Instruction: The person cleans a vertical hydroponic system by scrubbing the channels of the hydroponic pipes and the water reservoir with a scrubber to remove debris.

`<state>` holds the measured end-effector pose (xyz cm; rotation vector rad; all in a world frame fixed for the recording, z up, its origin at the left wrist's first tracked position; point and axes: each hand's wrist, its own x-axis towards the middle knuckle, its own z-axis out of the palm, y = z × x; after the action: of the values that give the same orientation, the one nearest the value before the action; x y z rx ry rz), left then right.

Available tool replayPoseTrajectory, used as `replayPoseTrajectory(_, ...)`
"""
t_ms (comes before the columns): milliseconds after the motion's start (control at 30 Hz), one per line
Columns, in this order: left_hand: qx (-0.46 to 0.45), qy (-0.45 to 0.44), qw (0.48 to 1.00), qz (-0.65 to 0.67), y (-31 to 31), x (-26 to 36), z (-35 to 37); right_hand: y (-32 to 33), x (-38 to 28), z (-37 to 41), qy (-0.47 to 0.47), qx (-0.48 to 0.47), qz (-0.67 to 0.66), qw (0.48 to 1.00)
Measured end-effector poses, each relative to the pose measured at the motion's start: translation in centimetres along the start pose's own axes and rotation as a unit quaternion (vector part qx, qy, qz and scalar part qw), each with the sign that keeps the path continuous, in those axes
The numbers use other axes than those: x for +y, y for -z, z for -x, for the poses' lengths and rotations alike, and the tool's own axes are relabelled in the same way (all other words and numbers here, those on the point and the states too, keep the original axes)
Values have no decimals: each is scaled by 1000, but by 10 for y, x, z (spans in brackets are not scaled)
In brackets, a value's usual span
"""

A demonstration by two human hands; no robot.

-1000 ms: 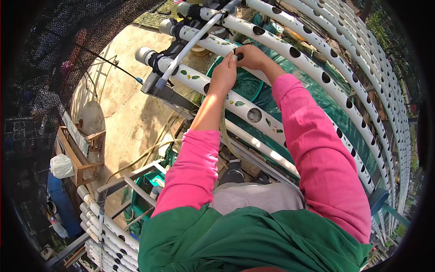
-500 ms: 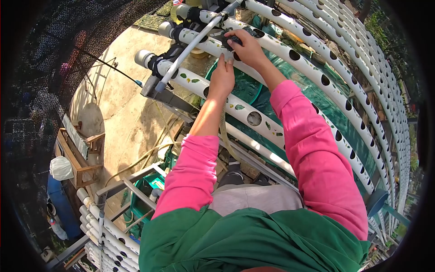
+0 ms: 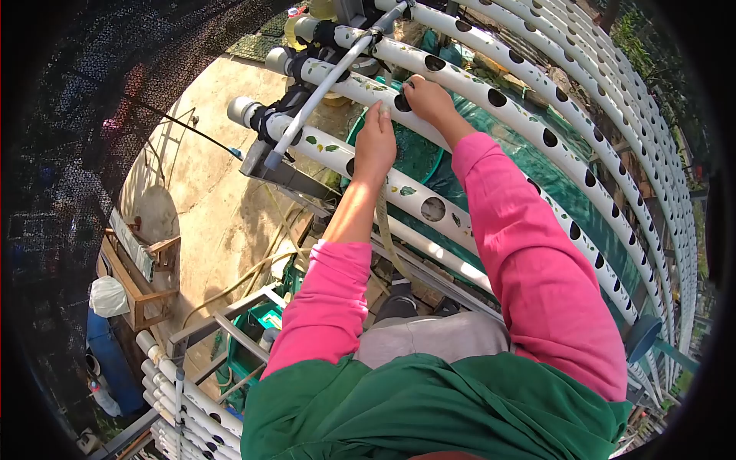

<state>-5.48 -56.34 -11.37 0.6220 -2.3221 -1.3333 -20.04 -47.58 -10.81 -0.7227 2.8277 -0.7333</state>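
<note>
**Entry: hands at the pipe rack, head view**

- **Middle white pipe** (image 3: 345, 77): second of the rack's rows. Its long axis runs from the capped end at upper left down to the lower right, passing behind the right sleeve. Round holes are cut along its top.
- **Hole** (image 3: 400, 102): in the middle white pipe, near its capped end, partly covered by fingertips.
- **Right hand** (image 3: 428, 101): the nearer hand to the hole. Fingers are bent with the tips resting on the rim; I cannot tell whether they pinch anything.
- **Left hand** (image 3: 376, 144): just beside the hole on its near-left side, fingertips pointing up at the pipe. Fingers are curled, apparently round the top of a pale hose (image 3: 381, 222) that hangs down along the forearm.
- **Nearest pipe** (image 3: 322, 146): parallel to the middle one, crossing under the left wrist.
- **Slim feed pipe** (image 3: 322, 77): lies diagonally across the capped ends and limits room to the left.
- **Green tub** (image 3: 418, 157): below the gap between the two pipes, which is the open room.
- **Concrete floor** (image 3: 207, 192): far left, well apart.
</note>
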Motion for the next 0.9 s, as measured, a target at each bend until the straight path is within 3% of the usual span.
replayPoseTrajectory(133, -93, 69, 993, 26, 12, 25, 4, 21, 20, 60, 6, 33, -1, 999)
replayPoseTrajectory(233, -81, 13, 996, -19, 11, 27, 7, 13, 26, 92, 59, 115, 22, 991)
replayPoseTrajectory(300, -93, 14, 995, -22, 11, 29, 8, 2, 12, 103, 141, 176, 158, 961)
replayPoseTrajectory(333, -88, -2, 996, -14, 10, 29, 9, -2, 5, 101, 136, 178, 160, 961)
replayPoseTrajectory(400, -67, -10, 998, -9, 8, 27, 10, -10, -9, 93, 221, 280, 231, 905)
replayPoseTrajectory(533, -88, 26, 996, 12, 10, 24, 11, -10, -5, 81, 195, 174, 195, 945)
replayPoseTrajectory(667, -122, 42, 992, 12, 8, 33, 23, 8, 18, 111, 128, 177, 175, 960)
replayPoseTrajectory(767, -198, 38, 979, -5, -9, 46, 40, 21, 42, 140, 74, 175, 186, 964)
replayPoseTrajectory(800, -193, 1, 981, -6, -19, 47, 48, 21, 53, 146, 65, 190, 188, 961)
replayPoseTrajectory(833, -225, 31, 974, -5, -17, 73, 58, 24, 53, 147, 62, 193, 189, 961)
replayPoseTrajectory(900, -212, -19, 977, 21, -32, 81, 73, 25, 50, 149, 33, 195, 193, 961)
